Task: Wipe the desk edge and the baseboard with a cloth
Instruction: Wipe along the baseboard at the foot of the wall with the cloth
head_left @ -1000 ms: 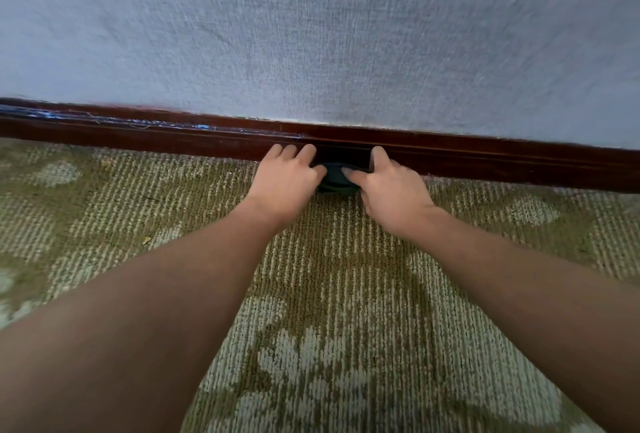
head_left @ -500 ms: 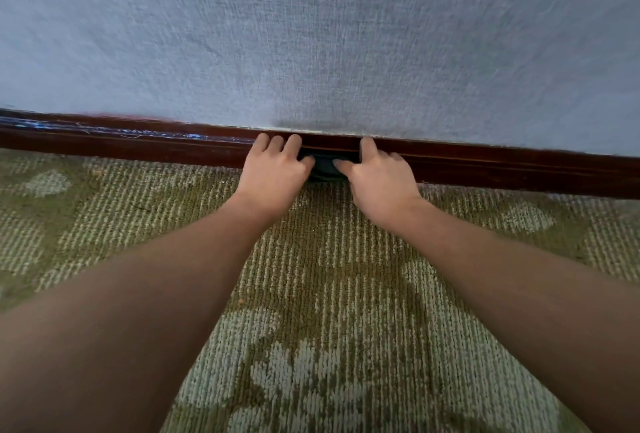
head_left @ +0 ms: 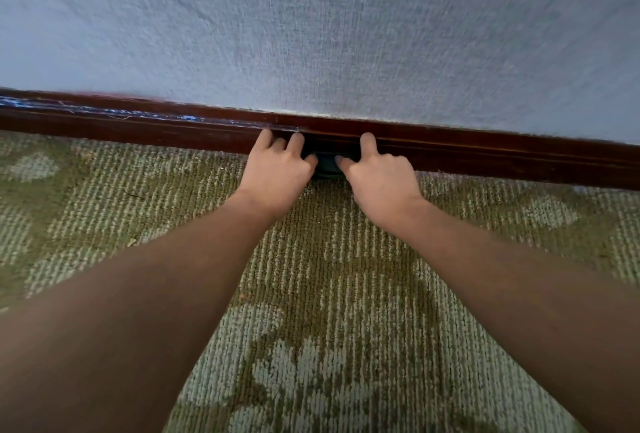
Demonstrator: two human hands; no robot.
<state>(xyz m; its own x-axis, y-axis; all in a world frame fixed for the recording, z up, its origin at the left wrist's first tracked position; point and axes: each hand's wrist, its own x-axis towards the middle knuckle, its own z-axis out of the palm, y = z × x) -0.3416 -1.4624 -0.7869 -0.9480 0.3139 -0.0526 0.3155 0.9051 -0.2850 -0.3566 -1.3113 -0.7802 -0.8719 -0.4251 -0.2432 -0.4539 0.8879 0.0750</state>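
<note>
Dark teal cloth [head_left: 325, 165] sits bunched against the reddish-brown baseboard [head_left: 519, 159], just where it meets the green patterned carpet [head_left: 329, 276]. It lies between the two hands, at 3 o'clock of the left hand [head_left: 277, 173] and at 9 o'clock of the right hand [head_left: 379, 178]. Both thumbs touch the cloth. Each hand's fingers stretch fairly straight toward 12 o'clock and press onto the baseboard, below the grey textured wall [head_left: 346, 34].
</note>
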